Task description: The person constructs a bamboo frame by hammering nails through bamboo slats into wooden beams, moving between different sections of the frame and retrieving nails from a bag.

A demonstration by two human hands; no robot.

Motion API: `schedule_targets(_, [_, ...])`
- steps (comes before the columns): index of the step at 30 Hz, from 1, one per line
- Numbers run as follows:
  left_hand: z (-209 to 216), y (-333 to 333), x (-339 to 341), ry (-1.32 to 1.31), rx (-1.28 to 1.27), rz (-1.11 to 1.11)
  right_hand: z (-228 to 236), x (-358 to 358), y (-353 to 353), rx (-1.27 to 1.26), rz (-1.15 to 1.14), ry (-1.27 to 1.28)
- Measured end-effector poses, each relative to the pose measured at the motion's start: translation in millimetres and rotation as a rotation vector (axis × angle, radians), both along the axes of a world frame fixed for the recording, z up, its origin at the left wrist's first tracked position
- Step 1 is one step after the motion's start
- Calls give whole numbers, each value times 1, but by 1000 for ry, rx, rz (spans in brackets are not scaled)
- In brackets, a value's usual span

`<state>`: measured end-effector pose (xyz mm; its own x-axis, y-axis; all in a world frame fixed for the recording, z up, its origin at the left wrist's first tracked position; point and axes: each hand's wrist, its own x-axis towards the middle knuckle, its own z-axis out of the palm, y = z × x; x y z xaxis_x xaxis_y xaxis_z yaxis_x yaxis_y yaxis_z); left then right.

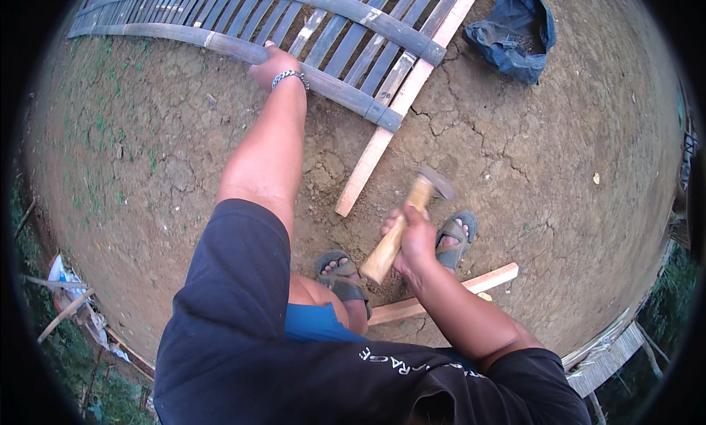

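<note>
left hand [271,63] pressing the bamboo panel [243,17] at upper centre, fingers curled over a slat | right hand [414,237] gripping the hammer [408,219] closed, mid-frame; judging: keeping fingers clear of the pale batten [390,123]

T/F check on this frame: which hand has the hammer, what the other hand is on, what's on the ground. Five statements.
1. The right hand holds a wooden-handled hammer. True.
2. The left hand hangs free in the air. False: it rests on a rail of the bamboo slat panel lying on the ground.
3. A pale wooden batten runs along the panel's end. True.
4. The ground is paved with concrete. False: it is bare, cracked earth.
5. A dark blue bag lies on the ground beyond the panel, to the right. True.
</note>
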<state>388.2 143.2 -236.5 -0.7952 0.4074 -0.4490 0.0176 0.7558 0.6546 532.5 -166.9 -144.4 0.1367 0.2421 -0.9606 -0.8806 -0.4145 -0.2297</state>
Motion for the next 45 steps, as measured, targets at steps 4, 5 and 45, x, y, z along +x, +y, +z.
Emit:
schedule_targets(4, [-2,1,-2,8,9,-13,-3,-30,30,-74,-87,84])
schedule_targets(5, [-2,2,-2,10,17,-19,0,-41,42,49,77,205])
schedule_targets(45, [-44,25,-63,-322,-166,-422,150,264,12,-152,714,-701])
